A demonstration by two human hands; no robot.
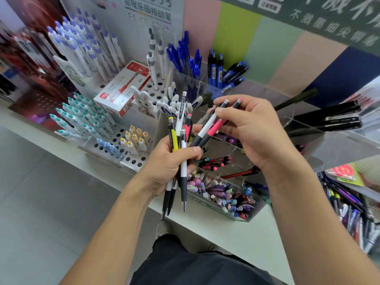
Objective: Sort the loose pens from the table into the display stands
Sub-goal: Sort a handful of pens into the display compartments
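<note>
My left hand (168, 163) grips a bundle of click pens (181, 140), white, yellow and pink barrels with black grips, tips pointing down. My right hand (250, 128) pinches two more pens (213, 124), one white and one pink, slanting up to the right just beside the bundle. Both hands hover over a clear acrylic display stand (308, 149) whose compartments hold pink, red and purple pens. A box of mixed pastel pens (222, 196) sits below my hands at the counter's front.
Perforated white stands (131, 159) on the left hold teal, yellow and blue-capped pens. A red and white pen carton (123, 89) lies behind them. Blue pens (185, 56) stand in a clear cup at the back. Black pens (333, 118) lie on the right.
</note>
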